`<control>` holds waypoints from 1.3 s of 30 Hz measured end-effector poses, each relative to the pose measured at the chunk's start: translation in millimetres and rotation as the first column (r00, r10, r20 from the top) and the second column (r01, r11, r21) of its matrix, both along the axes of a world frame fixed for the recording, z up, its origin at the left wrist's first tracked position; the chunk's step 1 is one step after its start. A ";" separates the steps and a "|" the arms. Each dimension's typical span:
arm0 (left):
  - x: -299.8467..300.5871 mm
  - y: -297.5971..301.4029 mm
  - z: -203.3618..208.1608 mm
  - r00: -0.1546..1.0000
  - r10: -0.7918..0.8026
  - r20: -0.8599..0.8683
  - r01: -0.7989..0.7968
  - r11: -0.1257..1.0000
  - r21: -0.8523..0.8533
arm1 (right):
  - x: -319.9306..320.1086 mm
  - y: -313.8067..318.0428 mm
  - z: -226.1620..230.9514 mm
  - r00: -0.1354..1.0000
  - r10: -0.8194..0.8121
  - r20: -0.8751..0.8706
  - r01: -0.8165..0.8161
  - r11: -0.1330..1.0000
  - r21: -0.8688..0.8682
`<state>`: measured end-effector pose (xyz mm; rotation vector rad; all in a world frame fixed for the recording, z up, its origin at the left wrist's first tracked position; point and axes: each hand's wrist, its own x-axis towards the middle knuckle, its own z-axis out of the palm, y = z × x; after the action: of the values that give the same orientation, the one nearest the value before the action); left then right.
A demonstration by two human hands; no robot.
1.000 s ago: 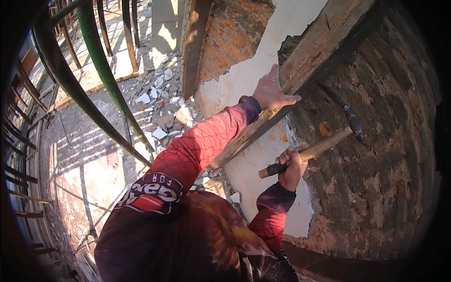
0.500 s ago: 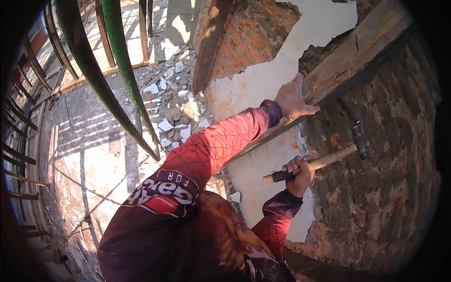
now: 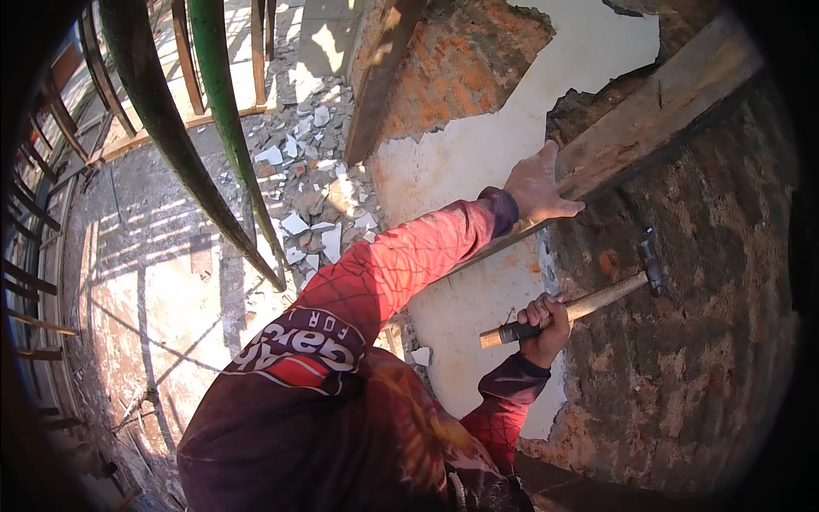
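Observation:
My left hand [image 3: 536,186] is wrapped round the edge of a long wooden beam [image 3: 640,128] that slants across the wall. Its thumb and one finger show spread on either side, while the other fingers are hidden by the beam. Below and to the right, my right hand [image 3: 546,328] is closed round the dark-wrapped lower handle of a hammer [image 3: 607,297]. The hammer's metal head [image 3: 652,263] is held up close to the bare, rough brown wall [image 3: 674,367]; whether it touches cannot be made out.
White plaster [image 3: 465,162] with broken edges borders exposed brick [image 3: 473,68]. Rubble [image 3: 311,200] and plaster chips lie on the floor by a wooden post [image 3: 380,85]. Curved green poles [image 3: 217,94] stand at upper left, with slatted railings [image 3: 183,55] behind them.
My right hand and the hammer have shifted slightly downward in the view. My left hand keeps its place on the beam; the whole view has moved a little.

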<state>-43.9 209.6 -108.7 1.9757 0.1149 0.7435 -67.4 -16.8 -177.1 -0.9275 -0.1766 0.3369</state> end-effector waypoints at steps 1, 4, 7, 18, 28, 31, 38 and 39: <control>2.5 3.5 -0.5 1.000 0.025 0.013 -0.025 1.000 -0.003 | -11.5 -5.7 5.7 0.980 0.182 -0.082 -0.184 0.983 -0.008; -1.6 14.7 -2.7 0.995 0.090 0.038 -0.089 0.996 -0.032 | -51.7 -59.4 80.8 0.888 -0.230 0.397 0.248 0.969 0.006; -2.3 13.8 0.1 0.993 0.115 -0.004 -0.115 0.993 -0.016 | -62.5 -156.1 160.1 0.382 -0.684 0.622 0.524 0.714 0.464; 0.4 8.1 -7.1 0.999 0.054 -0.009 -0.054 0.999 0.004 | -69.3 -8.3 25.9 0.996 -0.008 0.085 0.034 0.948 -0.316; -0.6 11.2 -3.7 0.996 0.083 0.044 -0.082 0.996 -0.024 | -75.7 -31.8 79.5 0.708 -0.082 0.701 0.457 0.810 -0.367; -5.2 12.8 -2.8 0.998 0.063 -0.004 -0.063 0.998 -0.020 | -50.9 -49.5 77.9 0.392 -0.112 0.913 0.679 0.705 -0.205; -3.7 6.5 -6.6 0.999 0.048 0.014 -0.048 0.999 -0.024 | 19.2 -66.4 59.3 0.433 0.238 0.869 0.892 -0.251 -0.376; -3.1 10.5 -1.5 0.999 0.045 -0.008 -0.045 0.999 -0.030 | 13.9 -63.6 58.8 0.383 0.234 0.894 0.913 -0.244 -0.327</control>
<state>-47.0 220.2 -110.2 1.9530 0.1739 0.7596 -53.5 -80.4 -118.3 -2.6672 -0.3593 -1.1052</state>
